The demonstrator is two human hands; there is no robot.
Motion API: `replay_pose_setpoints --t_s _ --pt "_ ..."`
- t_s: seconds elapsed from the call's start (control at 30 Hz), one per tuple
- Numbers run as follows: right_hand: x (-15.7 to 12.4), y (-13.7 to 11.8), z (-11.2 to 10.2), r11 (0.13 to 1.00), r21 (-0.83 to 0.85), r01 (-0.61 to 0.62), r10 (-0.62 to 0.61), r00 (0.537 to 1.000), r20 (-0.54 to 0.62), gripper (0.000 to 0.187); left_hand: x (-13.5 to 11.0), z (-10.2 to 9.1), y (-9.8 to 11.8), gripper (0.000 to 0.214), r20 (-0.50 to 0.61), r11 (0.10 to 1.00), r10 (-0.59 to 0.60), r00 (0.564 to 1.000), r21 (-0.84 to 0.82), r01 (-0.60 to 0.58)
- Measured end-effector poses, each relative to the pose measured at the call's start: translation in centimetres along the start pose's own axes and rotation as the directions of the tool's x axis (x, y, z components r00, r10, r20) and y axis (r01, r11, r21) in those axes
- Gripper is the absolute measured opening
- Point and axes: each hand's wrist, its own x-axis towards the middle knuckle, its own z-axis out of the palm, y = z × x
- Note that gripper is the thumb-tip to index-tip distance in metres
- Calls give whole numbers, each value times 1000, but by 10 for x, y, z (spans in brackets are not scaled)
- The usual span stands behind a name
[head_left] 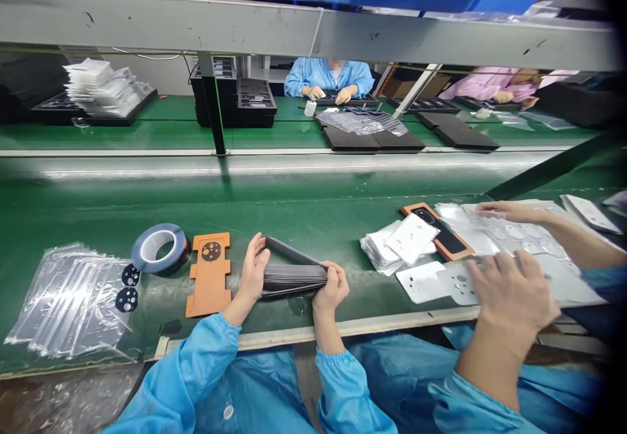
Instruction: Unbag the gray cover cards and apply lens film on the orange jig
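Note:
My left hand [253,268] and my right hand [331,285] are closed on the two ends of a stack of thin dark panels [294,276]. The topmost panel stands tilted up at the left, apart from the pile below it. To the left of my left hand lies an orange plate [208,283] with tabbed edges and a black camera-shaped piece near its top. Farther left is a roll of blue tape [159,251]. Beside it, two black pieces with round holes [127,300] rest on the edge of a spread of clear plastic sleeves [73,306].
At right, a co-worker's hands [512,290] work over white sheets with holes. White sheets are stacked [382,251] near an orange-framed dark panel [438,231]. A grey beam [255,25] crosses above the green bench [304,192]. Two people sit across, among black trays [257,97].

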Motion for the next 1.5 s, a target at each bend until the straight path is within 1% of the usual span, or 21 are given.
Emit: replay_pose_setpoints --t_s 0.13,0.17,0.3,0.37,0.43,0.5,0.57,0.63,0.7,0.73,0.8,0.93,1.03,1.1,1.17,1.23,1.27,1.37,1.43,1.5 --pt "0 -1 5 1000 -2 -9 9 999 -40 26 0 -2 1 40 44 1000 12 999 15 -12" --pt "0 -1 6 1000 -1 -11 11 999 -52 27 -2 -2 1 39 64 1000 20 998 8 -21" --pt "0 0 14 1000 -5 -25 24 997 -70 32 -25 -4 -1 49 137 997 69 988 -53 -62" --pt "-1 -1 16 999 -21 -31 30 998 -53 35 -40 -4 -5 55 113 993 113 987 -47 -109" --pt "-2 -4 16 999 -38 -32 31 999 -16 39 -51 -1 -9 56 22 991 132 991 2 -132" --pt "-1 -7 12 998 -49 -29 31 999 44 42 -57 3 -12 50 -94 993 107 990 54 -102" --pt "1 -11 5 998 -52 -31 37 991 126 43 -59 7 -12 38 -170 995 71 983 75 -59" --pt "2 -13 -4 999 -21 -50 53 975 217 42 -59 9 -11 27 -185 996 67 980 74 -54" --pt "1 -12 -10 996 58 -75 57 964 258 42 -61 10 -10 23 -179 995 80 981 66 -69" --pt "-1 -12 -11 992 101 -80 53 967 249 44 -63 10 -9 24 -176 995 90 980 60 -81" --pt "-6 -11 -8 985 159 -70 39 980 194 44 -68 11 -8 28 -163 993 116 980 50 -110" --pt "-14 -16 10 998 68 -5 0 997 71 35 -69 13 -3 33 -145 988 153 977 55 -146" --pt "-17 -23 20 999 42 -3 2 1000 30 27 -58 8 0 29 -196 990 131 972 70 -120" --pt "-19 -23 22 998 44 -39 37 998 57 28 -49 2 0 24 -249 993 103 963 81 -86" --pt "-22 -21 21 995 15 -101 99 988 116 33 -44 -4 -1 23 -295 995 79 952 88 -55" --pt "-26 -20 19 989 -10 -150 150 974 167 35 -44 -9 -2 25 -301 995 69 951 86 -45" --pt "-28 -20 19 988 -13 -155 155 972 179 34 -46 -10 -2 27 -287 995 72 955 80 -51" --pt "-30 -23 20 995 -8 -100 100 978 182 32 -53 -9 -1 29 -238 995 92 967 64 -79" --pt "-30 -27 21 998 -17 -55 57 983 173 33 -55 -9 0 31 -237 995 96 967 60 -84" --pt "-29 -29 20 999 -1 -47 46 985 167 33 -56 -10 1 33 -237 995 90 967 60 -78"
